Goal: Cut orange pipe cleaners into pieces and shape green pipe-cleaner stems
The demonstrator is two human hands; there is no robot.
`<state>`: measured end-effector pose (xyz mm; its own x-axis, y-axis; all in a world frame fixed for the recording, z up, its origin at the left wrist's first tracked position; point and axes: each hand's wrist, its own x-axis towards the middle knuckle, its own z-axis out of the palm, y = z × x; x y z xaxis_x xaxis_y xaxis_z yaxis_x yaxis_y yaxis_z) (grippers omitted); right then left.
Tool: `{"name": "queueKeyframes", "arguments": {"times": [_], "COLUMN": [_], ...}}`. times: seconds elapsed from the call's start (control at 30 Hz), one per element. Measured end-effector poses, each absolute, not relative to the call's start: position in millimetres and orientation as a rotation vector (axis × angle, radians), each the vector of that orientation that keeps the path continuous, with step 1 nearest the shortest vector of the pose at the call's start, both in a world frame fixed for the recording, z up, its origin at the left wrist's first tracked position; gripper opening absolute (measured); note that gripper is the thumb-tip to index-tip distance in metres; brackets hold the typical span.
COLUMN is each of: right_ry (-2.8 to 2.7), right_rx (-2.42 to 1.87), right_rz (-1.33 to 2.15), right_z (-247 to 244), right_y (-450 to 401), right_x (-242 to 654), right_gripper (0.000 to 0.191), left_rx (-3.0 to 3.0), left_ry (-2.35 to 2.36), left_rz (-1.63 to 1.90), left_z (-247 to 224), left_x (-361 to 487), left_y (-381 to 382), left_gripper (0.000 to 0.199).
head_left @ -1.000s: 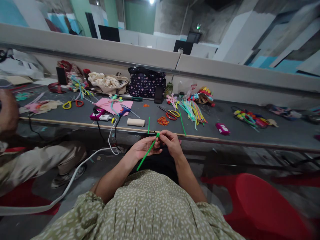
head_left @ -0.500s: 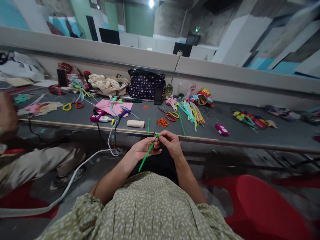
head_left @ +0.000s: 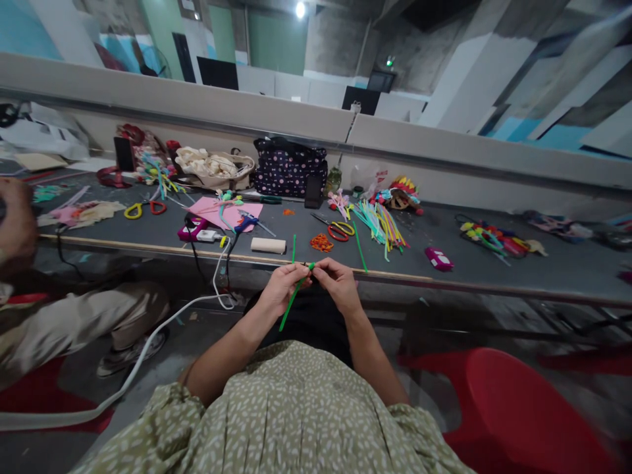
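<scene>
Between my hands is a green pipe cleaner [head_left: 291,306], its upper end bunched into a small knob and its straight tail slanting down to the left. My left hand [head_left: 285,286] pinches it just below the knob. The fingertips of my right hand [head_left: 338,282] close on the knob from the other side. Both hands are in front of the table edge, above my lap. On the table just beyond lie two more green pipe cleaners, a short green piece [head_left: 294,247] and a longer green strip [head_left: 360,247], with an orange coiled pile [head_left: 322,242] between them.
Scissors [head_left: 338,229], a bundle of coloured pipe cleaners [head_left: 380,224], a cream roll [head_left: 268,245], a blue glue gun [head_left: 245,222] and a magenta box [head_left: 439,257] lie on the table [head_left: 419,240]. A white cable [head_left: 162,322] hangs at left, near another person's hand [head_left: 17,220]. A red chair [head_left: 513,395] stands right.
My left fingers have closed from a more open, palm-up hold into a pinch near the knob. The pipe cleaner's tail has swung slightly right and up. My right hand has barely moved.
</scene>
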<state>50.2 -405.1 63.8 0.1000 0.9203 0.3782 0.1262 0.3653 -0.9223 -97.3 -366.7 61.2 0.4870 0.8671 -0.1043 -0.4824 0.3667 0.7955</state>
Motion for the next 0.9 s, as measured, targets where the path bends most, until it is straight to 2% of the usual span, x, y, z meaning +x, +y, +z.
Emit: {"name": "queueKeyframes", "arguments": {"times": [0.23,0.5,0.7,0.9], "right_ry": [-1.318,-1.273,-1.175,-1.106], "right_rx": [-1.092,-1.077,-1.027,-0.975], "right_rz": [0.777,0.800,0.884,0.911], "right_z": [62.4,58.9,56.8,51.5], "right_y": [-404.7,-404.9,-405.8,-404.5], "right_x": [49.3,49.7,46.5,44.8], "right_gripper": [0.023,0.023,0.023,0.021], "left_rx": [1.176,1.996,2.400,2.326], "left_ry": [0.640,0.887,0.946,0.874], "left_rz": [1.221,1.542,1.577,1.494], "left_z": [56.3,60.8,59.0,57.0], "left_x": [-93.5,-95.7,-95.8,-96.3], "left_y": [-369.5,-373.2,-373.8,-374.0], "left_gripper": [0.020,0.024,0.018,0.018]}}
